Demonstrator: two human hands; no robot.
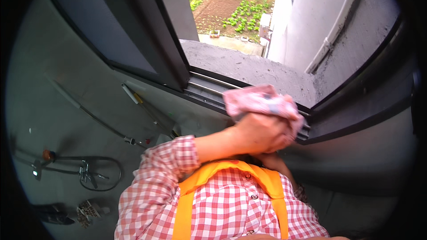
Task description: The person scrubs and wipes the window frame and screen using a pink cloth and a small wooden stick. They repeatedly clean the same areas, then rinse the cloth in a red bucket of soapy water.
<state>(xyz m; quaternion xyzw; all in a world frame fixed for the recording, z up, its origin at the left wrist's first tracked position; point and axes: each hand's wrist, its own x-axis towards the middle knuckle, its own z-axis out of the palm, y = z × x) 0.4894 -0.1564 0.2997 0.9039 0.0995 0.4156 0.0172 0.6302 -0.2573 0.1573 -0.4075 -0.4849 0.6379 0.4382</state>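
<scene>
My left hand [263, 131], reaching across from the left, is closed on a pink cloth [248, 101]. The cloth lies over the lower track [206, 95] of a dark sliding window frame, near its right corner, and both hand and cloth are slightly blurred. Below and behind it, my right hand [267, 157] shows only in part, close to my chest; its fingers are hidden. The dark window sash [150, 33] stands to the left of the opening. I wear a checked shirt and an orange apron [230, 166].
Outside the opening is a rough concrete ledge [247, 66], with a pipe [333, 30] on the wall at right. To the left stand poles [130, 93]. A shower mixer tap with a hose [88, 173] is at lower left, above some patterned fabric [88, 211].
</scene>
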